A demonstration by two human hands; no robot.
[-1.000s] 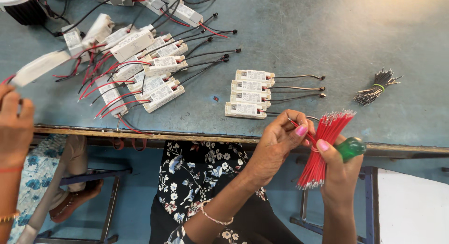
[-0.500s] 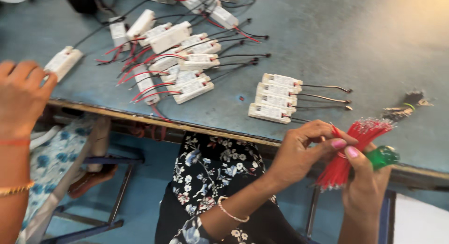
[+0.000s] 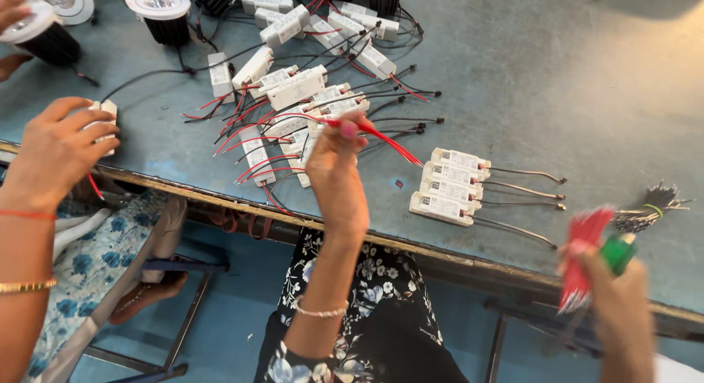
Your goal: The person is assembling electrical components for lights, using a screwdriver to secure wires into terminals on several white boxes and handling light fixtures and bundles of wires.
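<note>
1. The left hand (image 3: 334, 166) is raised over the table edge, fingertips pinched shut on a few thin red wires (image 3: 381, 137). The wires run out from the pinch toward the right and slightly down, their free ends hanging in the air above the bench, not touching it.

2. The right hand (image 3: 620, 309) sits low and to the right, blurred, fingers closed around a bundle of red wires (image 3: 583, 254) and a small green tool (image 3: 620, 251). The bundle stands up out of the fist, probably so single strands can be pulled from its top.

3. Just beyond and to the right of the left fingertips lies a neat stack of four white driver boxes (image 3: 451, 185), each with dark leads trailing right. They lie side by side, touching, apart from the rest, seemingly a sorted batch.

4. Behind the left fingers, farther up the table, a loose heap of white driver boxes (image 3: 297, 89) with red and black leads is spread in a tangle.

5. Above the right fist, on the blue-grey table (image 3: 572, 82), rests a small bunch of dark short wires (image 3: 653, 207) tied with a band.

6. Far left, another person's hand (image 3: 59, 148) covers a white box (image 3: 103, 119) at the bench edge; round downlight fittings (image 3: 158, 9) stand beyond it.
</note>
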